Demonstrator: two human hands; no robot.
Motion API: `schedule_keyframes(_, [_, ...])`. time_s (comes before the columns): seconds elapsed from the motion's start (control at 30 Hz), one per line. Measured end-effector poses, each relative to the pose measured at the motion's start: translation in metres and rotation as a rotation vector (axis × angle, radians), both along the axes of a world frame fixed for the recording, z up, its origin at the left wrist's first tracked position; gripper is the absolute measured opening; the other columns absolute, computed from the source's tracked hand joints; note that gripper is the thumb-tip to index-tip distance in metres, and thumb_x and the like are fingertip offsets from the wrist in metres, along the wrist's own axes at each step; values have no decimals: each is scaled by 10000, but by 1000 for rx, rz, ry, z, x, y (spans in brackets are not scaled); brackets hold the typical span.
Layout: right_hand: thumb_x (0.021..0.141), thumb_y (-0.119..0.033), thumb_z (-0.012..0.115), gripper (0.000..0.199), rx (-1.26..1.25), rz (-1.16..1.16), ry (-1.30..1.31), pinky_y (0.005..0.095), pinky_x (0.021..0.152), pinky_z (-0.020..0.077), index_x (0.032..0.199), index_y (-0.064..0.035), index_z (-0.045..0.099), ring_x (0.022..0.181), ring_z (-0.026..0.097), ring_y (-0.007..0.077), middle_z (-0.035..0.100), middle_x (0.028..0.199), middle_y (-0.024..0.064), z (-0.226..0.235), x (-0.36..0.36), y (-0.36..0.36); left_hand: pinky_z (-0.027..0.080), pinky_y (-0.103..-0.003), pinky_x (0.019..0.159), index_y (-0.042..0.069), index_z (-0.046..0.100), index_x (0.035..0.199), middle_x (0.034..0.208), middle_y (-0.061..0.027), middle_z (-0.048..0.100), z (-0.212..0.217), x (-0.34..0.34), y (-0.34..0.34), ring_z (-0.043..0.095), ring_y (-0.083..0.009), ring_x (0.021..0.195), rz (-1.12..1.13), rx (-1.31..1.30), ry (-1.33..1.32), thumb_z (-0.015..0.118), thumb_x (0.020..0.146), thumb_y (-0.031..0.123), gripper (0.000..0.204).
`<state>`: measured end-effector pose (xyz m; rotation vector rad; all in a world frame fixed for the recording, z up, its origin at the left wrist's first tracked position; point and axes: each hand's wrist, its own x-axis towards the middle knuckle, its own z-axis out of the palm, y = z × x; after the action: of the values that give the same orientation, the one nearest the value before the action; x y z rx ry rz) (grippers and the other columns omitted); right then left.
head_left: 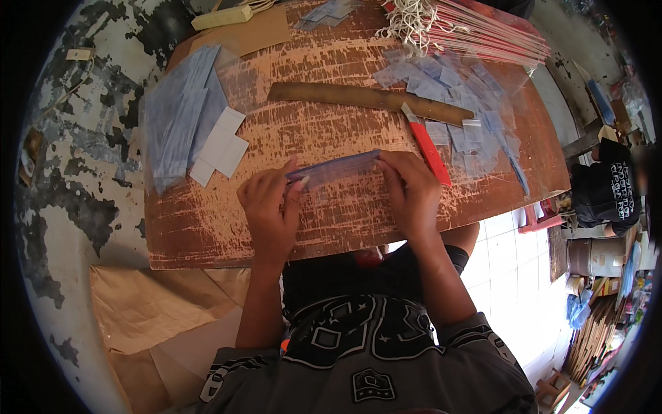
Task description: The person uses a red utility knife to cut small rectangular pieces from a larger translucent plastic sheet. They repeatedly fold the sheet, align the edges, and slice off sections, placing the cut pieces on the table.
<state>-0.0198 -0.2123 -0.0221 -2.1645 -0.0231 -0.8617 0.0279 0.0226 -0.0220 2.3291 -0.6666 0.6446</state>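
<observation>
Between my two hands a clear bluish plastic sleeve point(341, 170) is held stretched above the worn table. My left hand point(270, 201) pinches its left end, and my right hand point(411, 188) pinches the right end between thumb and fingers. Just beyond my right hand lies a red-handled cutter knife point(429, 153), its blade tip touching a long brown ruler-like strip point(365, 99). To the left sit white card pieces point(222, 146) beside a stack of long clear plastic strips point(181, 121).
Small cut plastic pieces point(458, 90) are heaped at the right. White cords with red-and-white rods point(476, 31) fill the far right corner. Brown cardboard point(252, 33) and a pale yellow block point(222, 18) lie far left. The wooden table point(200, 234) ends close to my body. Another person point(607, 183) is at the right.
</observation>
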Motion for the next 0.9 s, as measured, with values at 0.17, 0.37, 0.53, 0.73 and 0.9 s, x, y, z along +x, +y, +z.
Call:
schedule_keyframes(0.17, [914,-36,756,182,163,91,97,350,711,568,1093,-9,746,826,728,281,746,1010,140,3,3,-6,408,-422,1011,45,756,1120,1043,-95,732,3,5,7,646,-286,1044,-47,-33,46,747,945,177,219])
schedule_keyframes(0.37, [912,-31,761,161,145,167,82,339,723,546,1065,11,736,835,703,265,722,963,127,5,9,-13,461,-401,924,25,761,1003,1003,-114,734,9,6,5,652,-306,989,-68,-178,214,788,908,178,181])
schedule_keyframes(0.53, [916,-29,755,146,157,227,116,352,737,541,1050,19,724,843,700,263,716,953,129,5,12,-17,468,-389,886,15,757,973,940,-122,721,2,9,7,649,-304,915,-68,-231,270,801,894,151,164])
schedule_keyframes(0.73, [947,-55,744,124,234,200,168,323,700,515,1047,4,701,816,677,209,712,947,110,6,9,-15,469,-324,752,-16,735,925,822,-96,689,10,10,5,607,-211,755,-86,-288,332,810,899,141,176])
schedule_keyframes(0.9, [1011,-115,703,116,417,221,310,265,646,460,1051,-9,684,745,598,88,688,842,40,23,1,-13,430,-256,638,-41,722,908,762,-25,646,26,1,1,536,-82,689,-108,-436,619,788,944,172,225])
